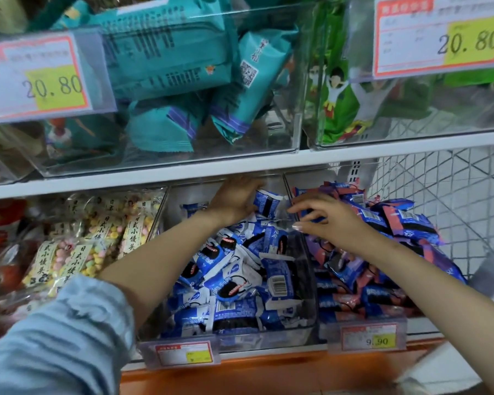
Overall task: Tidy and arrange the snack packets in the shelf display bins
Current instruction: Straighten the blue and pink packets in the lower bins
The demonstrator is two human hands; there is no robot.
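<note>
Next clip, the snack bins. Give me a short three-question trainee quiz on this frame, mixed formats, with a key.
1. True or false: the left hand reaches in among the blue-and-white packets.
2. The price tag below the blue-and-pink packets reads: A 20.80, B 9.90, C 5.50.
3. Fill in: the upper-shelf packets directly above the left hand are ____ in colour.
Key: 1 true; 2 B; 3 teal.
</note>
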